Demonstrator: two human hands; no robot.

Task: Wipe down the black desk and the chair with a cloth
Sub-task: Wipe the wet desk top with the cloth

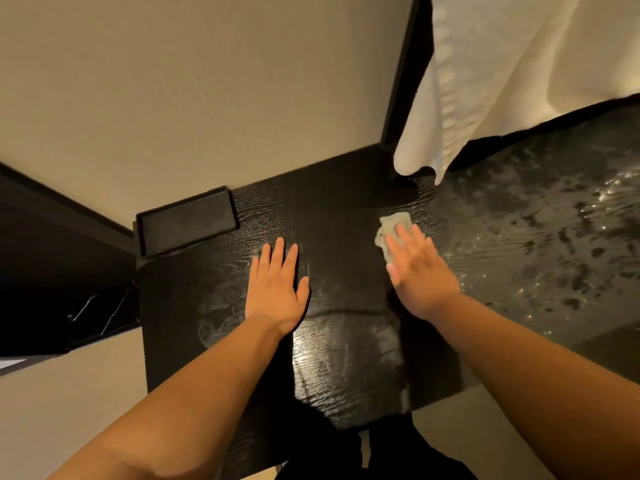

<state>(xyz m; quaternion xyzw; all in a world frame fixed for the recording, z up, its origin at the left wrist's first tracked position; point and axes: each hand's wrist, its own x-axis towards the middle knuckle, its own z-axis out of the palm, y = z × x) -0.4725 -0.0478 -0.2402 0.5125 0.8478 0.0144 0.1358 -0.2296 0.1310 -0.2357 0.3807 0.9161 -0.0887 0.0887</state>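
Right hand (420, 271), fingers flat, presses small pale crumpled cloth (389, 226) onto black wood-grain worktop (346, 341); left hand (277, 285) braces flat. Strokes should overlap rightward.

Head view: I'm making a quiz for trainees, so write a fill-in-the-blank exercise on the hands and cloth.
The right hand presses the ____ onto the black desk.
The left hand lies flat on the desk and holds ____.
The black tray sits nearer the ____ hand.
Missing: cloth; nothing; left.
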